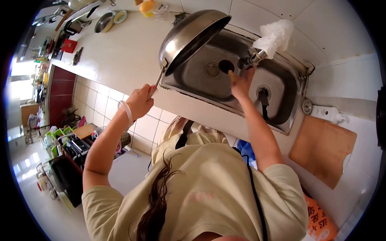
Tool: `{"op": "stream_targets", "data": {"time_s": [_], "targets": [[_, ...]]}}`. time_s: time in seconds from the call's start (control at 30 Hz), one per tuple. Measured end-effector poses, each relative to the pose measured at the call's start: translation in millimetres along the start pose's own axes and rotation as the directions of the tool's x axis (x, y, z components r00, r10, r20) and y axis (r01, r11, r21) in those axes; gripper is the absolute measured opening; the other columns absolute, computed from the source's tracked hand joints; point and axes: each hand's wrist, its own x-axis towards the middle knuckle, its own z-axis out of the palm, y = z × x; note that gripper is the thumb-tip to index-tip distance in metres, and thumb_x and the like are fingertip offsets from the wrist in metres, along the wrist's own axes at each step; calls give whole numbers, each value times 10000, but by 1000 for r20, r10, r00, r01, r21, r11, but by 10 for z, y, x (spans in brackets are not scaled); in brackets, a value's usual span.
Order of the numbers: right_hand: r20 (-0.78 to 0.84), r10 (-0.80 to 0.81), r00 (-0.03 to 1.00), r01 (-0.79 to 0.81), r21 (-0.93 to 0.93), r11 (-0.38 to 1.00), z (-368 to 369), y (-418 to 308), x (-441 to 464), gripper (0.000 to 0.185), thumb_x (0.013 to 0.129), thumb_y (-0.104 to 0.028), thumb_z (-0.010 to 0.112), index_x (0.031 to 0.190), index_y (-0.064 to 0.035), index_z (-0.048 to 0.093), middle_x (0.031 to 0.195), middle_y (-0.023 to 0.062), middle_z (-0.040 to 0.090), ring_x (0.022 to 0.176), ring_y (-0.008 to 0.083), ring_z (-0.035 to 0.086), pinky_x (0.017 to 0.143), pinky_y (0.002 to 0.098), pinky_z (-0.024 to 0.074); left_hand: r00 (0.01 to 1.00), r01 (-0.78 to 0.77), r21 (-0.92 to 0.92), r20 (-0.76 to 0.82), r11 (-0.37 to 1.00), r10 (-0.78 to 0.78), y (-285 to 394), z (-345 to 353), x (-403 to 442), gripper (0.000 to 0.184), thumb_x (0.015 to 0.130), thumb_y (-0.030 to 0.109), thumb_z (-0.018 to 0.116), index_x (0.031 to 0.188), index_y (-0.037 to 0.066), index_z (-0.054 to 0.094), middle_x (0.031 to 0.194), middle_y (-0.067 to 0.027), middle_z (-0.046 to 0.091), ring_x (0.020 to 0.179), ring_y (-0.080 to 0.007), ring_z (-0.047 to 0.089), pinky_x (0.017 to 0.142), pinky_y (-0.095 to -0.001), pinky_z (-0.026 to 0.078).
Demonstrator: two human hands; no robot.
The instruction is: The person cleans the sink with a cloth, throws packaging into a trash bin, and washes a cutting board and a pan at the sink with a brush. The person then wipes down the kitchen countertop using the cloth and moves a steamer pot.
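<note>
My left hand [140,100] is closed around the long handle of a metal wok [189,38]. The wok is tilted up on its side over the left end of the sink [193,86], its dark inside facing the basin. Over the left basin, my right hand [242,85] grips a short wooden-handled tool [231,75] with a dark round head, which looks like a pot brush. Some fingers of that hand lie close to the faucet [255,59]; whether they touch it I cannot tell. White plastic is wrapped about the faucet's top.
The right basin has a drain with a dark stopper [263,98]. A wooden cutting board [323,150] and a white pump bottle [326,114] lie to the right. On the left counter stand a metal bowl [105,22] and a small dish [120,17].
</note>
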Motion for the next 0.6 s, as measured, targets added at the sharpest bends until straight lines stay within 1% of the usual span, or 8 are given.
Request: {"op": "stream_targets", "data": {"time_s": [0.07, 0.13, 0.3, 0.37, 0.47, 0.53, 0.57, 0.6], "targets": [[525, 257, 812, -364, 110, 925, -2, -186, 12, 481, 885, -122, 488, 1358, -154, 407, 1028, 238, 616, 954, 356, 605, 816, 421, 489, 1000, 4, 60, -20, 998, -2, 16, -86, -65, 270, 813, 118, 541, 1027, -20, 450, 850, -282, 593, 832, -446, 578, 735, -477, 456], [613, 309, 727, -395, 6, 919, -49, -400, 3, 496, 922, -162, 448, 1402, -202, 329, 971, 242, 627, 882, 373, 617, 745, 452, 496, 992, -46, 97, -109, 994, 56, 22, -131, -131, 255, 794, 88, 561, 988, -31, 446, 741, -250, 569, 700, -425, 555, 649, -449, 444], [491, 63, 869, -105, 59, 993, 269, -360, 71, 503, 944, -181, 416, 1424, -209, 268, 777, 212, 642, 713, 387, 627, 603, 483, 495, 992, -18, 110, -119, 994, 32, 104, -331, -283, 225, 792, 89, 542, 962, -30, 455, 719, -241, 567, 677, -408, 560, 629, -449, 442], [460, 130, 878, -182, 70, 981, 145, -420, 15, 489, 941, -159, 415, 1414, -214, 302, 782, 219, 644, 725, 384, 632, 599, 493, 498, 995, -9, 78, -98, 997, 16, 81, -344, -309, 228, 791, 92, 526, 974, -30, 466, 721, -238, 573, 691, -407, 566, 657, -449, 451], [599, 112, 793, -54, -114, 992, 1620, 864, -328, 438, 939, -179, 401, 1376, -203, 380, 806, 215, 647, 733, 404, 618, 620, 500, 477, 977, -159, 98, -130, 982, 171, -148, -302, -244, 245, 801, 88, 521, 1006, -34, 467, 696, -206, 570, 609, -341, 584, 575, -410, 480], [554, 192, 810, -237, 9, 972, 545, 5, 25, 476, 931, -159, 405, 1401, -192, 335, 902, 207, 649, 804, 403, 617, 677, 505, 476, 997, 48, -152, 74, 987, -37, -24, -481, -354, 213, 818, 72, 535, 988, -40, 474, 644, -113, 534, 443, -155, 540, 362, -294, 439], [530, 231, 816, -318, 77, 945, -114, -527, 242, 496, 927, -148, 407, 1413, -186, 312, 951, 203, 649, 839, 402, 617, 706, 507, 475, 992, 55, -211, 125, 976, -28, -78, -512, -393, 185, 823, 71, 537, 956, -39, 469, 628, -102, 525, 447, -152, 536, 369, -295, 440], [521, 220, 825, -288, 53, 956, 3, -455, 126, 488, 926, -147, 407, 1406, -184, 328, 946, 203, 650, 835, 403, 617, 706, 506, 472, 985, 56, -261, 172, 964, -11, -146, -556, -425, 162, 829, 69, 540, 924, -38, 464, 612, -91, 516, 450, -149, 531, 375, -297, 441]]}}
